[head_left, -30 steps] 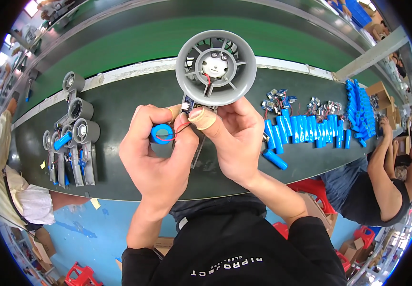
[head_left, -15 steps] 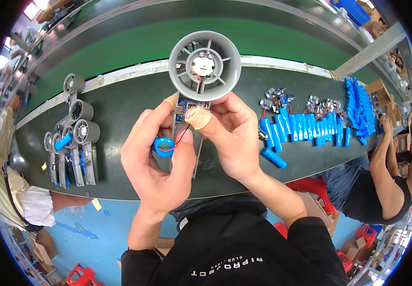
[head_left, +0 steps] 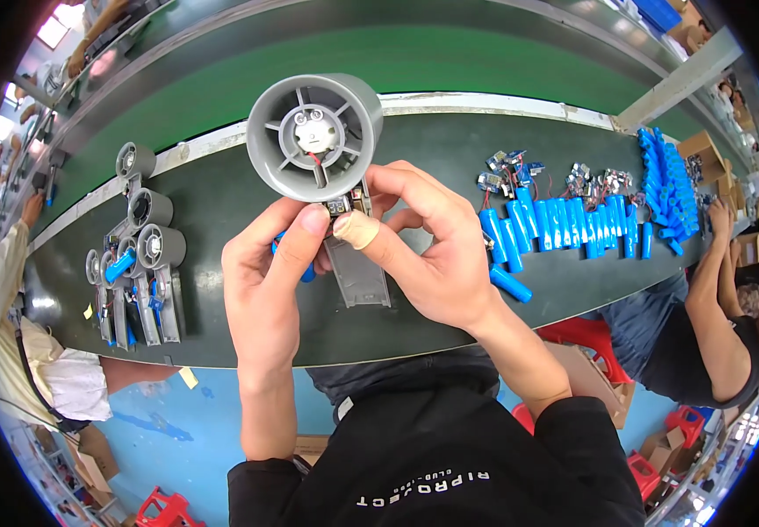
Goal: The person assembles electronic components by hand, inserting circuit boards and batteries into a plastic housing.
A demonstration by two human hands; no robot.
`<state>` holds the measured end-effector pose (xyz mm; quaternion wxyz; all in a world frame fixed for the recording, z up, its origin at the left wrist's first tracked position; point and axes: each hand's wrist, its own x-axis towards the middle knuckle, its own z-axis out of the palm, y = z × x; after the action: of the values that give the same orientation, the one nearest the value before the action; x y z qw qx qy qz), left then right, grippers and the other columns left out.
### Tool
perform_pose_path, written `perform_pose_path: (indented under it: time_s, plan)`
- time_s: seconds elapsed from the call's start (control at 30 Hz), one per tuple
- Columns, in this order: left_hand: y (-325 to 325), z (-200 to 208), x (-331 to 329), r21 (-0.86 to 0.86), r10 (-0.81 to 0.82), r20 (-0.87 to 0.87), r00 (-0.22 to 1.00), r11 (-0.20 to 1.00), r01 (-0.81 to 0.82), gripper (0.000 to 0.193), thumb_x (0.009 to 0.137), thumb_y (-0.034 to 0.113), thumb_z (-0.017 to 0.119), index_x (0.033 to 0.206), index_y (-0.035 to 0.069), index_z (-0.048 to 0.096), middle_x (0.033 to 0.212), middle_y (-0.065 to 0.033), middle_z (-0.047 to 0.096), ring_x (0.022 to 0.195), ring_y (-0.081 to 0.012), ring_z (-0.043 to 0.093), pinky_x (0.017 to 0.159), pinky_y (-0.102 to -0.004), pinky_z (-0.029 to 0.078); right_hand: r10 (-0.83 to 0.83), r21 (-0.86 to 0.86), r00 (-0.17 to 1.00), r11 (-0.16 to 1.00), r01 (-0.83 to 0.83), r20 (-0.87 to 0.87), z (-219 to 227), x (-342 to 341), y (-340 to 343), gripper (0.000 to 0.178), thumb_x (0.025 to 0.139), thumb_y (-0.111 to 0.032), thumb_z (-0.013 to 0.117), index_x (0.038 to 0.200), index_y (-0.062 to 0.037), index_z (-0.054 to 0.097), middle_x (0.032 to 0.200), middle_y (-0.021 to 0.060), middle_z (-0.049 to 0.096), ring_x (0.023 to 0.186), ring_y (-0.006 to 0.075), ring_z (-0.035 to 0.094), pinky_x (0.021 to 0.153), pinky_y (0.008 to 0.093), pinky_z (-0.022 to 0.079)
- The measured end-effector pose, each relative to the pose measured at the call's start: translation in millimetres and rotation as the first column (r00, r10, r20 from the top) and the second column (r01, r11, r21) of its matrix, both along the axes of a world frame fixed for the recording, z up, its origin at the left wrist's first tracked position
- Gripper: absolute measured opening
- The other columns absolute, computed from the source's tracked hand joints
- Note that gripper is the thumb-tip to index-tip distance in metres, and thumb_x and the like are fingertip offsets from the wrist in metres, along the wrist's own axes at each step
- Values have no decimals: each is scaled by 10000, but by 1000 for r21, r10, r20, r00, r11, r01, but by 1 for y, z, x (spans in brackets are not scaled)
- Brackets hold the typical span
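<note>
A grey handheld fan housing (head_left: 360, 277) is held up over the bench between my two hands, its round head pointing away from me. Inside the ring sits a white motor (head_left: 316, 133) with a red wire. My left hand (head_left: 265, 290) grips the housing's left side, thumb on a small circuit board (head_left: 338, 207) just below the ring. On the right side, my right hand (head_left: 436, 255) pinches the same spot with a thumb wrapped in a tan finger cover. A blue cylindrical battery (head_left: 308, 273) shows partly behind my left hand, mostly hidden by its fingers.
Several similar grey fan housings (head_left: 161, 246) lie at the left of the dark bench (head_left: 449, 334). To the right are rows of blue batteries (head_left: 564, 230) and small wired circuit boards (head_left: 507, 171). A green conveyor belt (head_left: 449, 61) runs behind; co-workers sit on both sides.
The fan housing has shifted left and tilted. My left thumb has moved up onto the circuit board, and the battery has swung behind my left hand.
</note>
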<state>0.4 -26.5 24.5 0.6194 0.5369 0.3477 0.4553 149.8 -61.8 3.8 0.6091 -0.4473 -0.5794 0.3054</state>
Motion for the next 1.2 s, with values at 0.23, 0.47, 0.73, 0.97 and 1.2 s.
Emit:
perform_pose_path:
  time_s: [0.23,0.47,0.73,0.97,1.2]
  plan:
    - [-1,-4,0,57,40,-56,998,998,-37,204,914,141,618,980,-37,691,749,-11,616,630,-62,499,577,-219,384,0,2,989,1000,-1,149,4,5,-5,406,828,-59,713,1185,77,576,940,116,601,760,143,582,604,254,488]
    - [0,-5,2,10,78,49,996,997,-79,142,874,99,651,935,-17,706,755,-9,624,618,-62,488,571,-222,375,22,99,971,994,-46,239,-1,4,-4,508,817,-53,718,1269,75,523,943,114,570,745,157,558,636,274,486]
    - [2,-7,3,-55,45,38,998,998,-42,179,881,141,655,944,-18,709,760,-17,623,607,-67,476,563,-211,364,45,78,985,995,-59,167,-5,5,-6,503,810,2,693,1273,86,518,942,115,570,744,163,564,660,278,479]
    - [2,-3,3,-92,9,64,998,996,-3,202,888,153,640,962,-23,704,763,-21,629,613,-63,479,562,-209,369,62,46,991,997,-68,122,-3,5,-8,501,807,19,694,1276,76,526,960,116,600,748,150,593,664,269,491]
    - [4,-3,3,-79,28,61,998,997,-23,181,869,137,649,950,-15,702,783,-19,640,640,-57,488,593,-207,376,-11,94,993,996,0,115,-1,4,-8,488,762,3,741,1223,54,589,905,101,629,674,125,594,632,255,486]
